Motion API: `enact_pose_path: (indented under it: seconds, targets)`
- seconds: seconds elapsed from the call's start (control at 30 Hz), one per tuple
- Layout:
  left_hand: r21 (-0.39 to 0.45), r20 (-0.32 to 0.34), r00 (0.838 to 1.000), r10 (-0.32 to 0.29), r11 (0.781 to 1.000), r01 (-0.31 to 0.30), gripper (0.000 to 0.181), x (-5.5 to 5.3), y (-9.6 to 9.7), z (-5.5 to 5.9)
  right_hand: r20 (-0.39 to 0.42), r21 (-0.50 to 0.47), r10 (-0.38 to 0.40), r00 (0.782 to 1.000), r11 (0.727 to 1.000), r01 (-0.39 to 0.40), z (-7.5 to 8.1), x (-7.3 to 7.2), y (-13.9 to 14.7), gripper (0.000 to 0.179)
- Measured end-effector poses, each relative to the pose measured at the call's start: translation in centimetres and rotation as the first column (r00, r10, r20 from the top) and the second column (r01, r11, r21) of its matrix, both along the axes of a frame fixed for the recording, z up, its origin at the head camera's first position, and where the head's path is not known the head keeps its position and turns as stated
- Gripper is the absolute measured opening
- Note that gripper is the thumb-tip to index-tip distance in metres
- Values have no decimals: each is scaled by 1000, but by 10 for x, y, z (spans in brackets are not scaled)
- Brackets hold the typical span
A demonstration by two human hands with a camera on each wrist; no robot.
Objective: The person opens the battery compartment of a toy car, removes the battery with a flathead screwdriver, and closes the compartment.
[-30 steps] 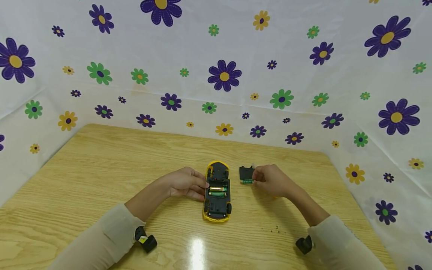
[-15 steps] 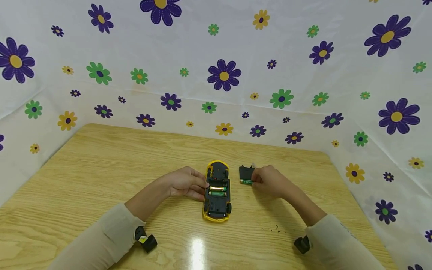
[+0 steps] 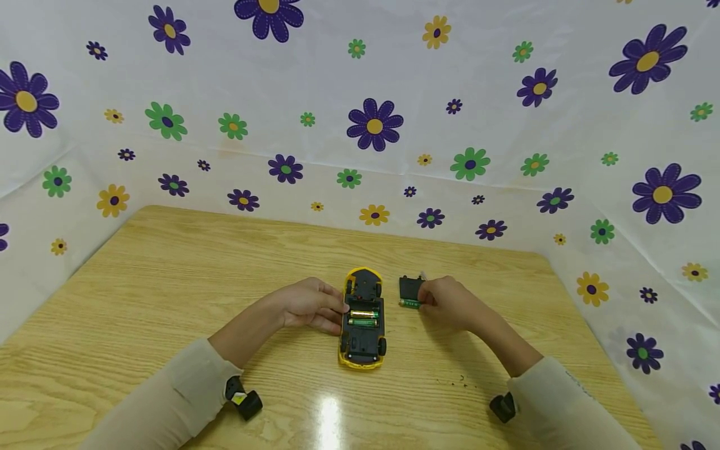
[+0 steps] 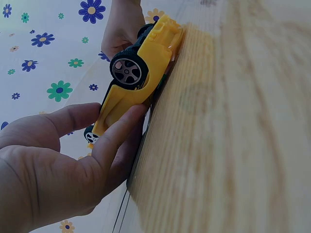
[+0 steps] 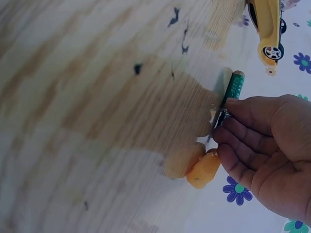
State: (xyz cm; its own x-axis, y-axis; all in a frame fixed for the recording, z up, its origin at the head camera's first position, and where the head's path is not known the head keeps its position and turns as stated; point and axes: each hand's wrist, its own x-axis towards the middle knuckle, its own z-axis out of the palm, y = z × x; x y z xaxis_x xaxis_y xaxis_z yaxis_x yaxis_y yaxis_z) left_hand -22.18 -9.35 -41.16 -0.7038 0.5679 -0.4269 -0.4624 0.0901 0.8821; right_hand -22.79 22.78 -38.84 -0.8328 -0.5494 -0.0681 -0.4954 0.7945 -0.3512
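Car: a yellow plastic toy car with a black underside (image 3: 362, 345) lies wheels up on the light wood-grained table (image 3: 236, 250), in front of the person, its length running away from them.
Bay: a recess in the underside holds a gold-and-green cylindrical battery (image 3: 362, 314) and, nearer the person, a green cylindrical battery (image 3: 362, 323), both lying crosswise.
Left hand: the left hand (image 3: 315, 306) pinches the car's left side, thumb at the black edge and fingers along the yellow flank (the flank shows best from the left wrist).
Right hand: the right hand (image 3: 450, 303) has its fingers bent, thumb and fingertips pinching one end of a loose green battery (image 3: 409, 304).
Loose battery: to the right of the car, just beside the near edge of a flat black plastic cover (image 3: 411, 288); whether the two touch, I cannot tell.
In the way: the right hand hides the cover's right edge and the battery's far end (from the head, at least).
Under the right hand: a rounded orange handle (image 5: 203, 170) lies near the fingertips, seen from the right wrist.
Beyond the cover: a small pale piece (image 3: 424, 275), too small to name.
Table: dark specks (image 3: 462, 380) lie well apart from the car, nearer the person's right sleeve (image 3: 562, 400).
Backdrop: white cloth with purple, green and yellow flowers (image 3: 326, 75) rises behind the table.
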Motion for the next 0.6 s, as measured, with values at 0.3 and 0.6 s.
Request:
enact_pose_path:
  seconds: [0.3, 0.6]
  targets:
    - [-3, 5, 1000, 2, 1000, -2, 65, -1, 0, -1, -34, -3, 17, 999, 1000, -17, 9, 4, -7, 4]
    - [0, 2, 1000, -2, 1000, 2, 64, -1, -1, -1, -62, -41, 74, 995, 996, -77, 24, 11, -25, 5]
